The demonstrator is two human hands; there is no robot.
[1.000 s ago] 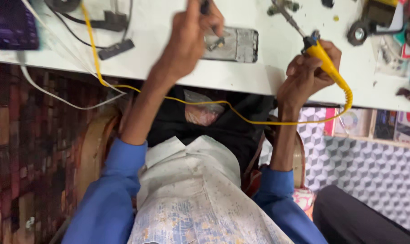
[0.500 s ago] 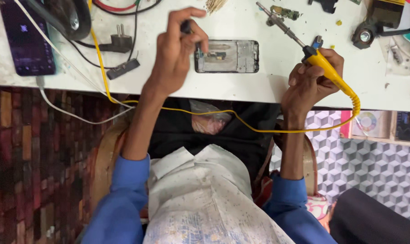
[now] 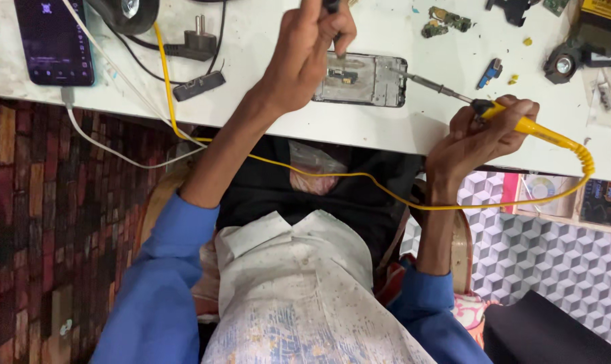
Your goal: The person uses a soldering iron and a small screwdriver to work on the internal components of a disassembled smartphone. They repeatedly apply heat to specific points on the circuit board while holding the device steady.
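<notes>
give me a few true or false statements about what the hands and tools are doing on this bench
1. The right hand holds a yellow-handled soldering iron. True.
2. The iron's metal tip points toward the opened phone. True.
3. The left hand rests flat on the lit phone. False: it is over the opened phone, pinching a small dark tool; the lit phone lies apart near the bench's far-left end.
4. The soldering iron's cable is black. False: it is yellow.
5. The opened phone lies on the white bench. True.
</notes>
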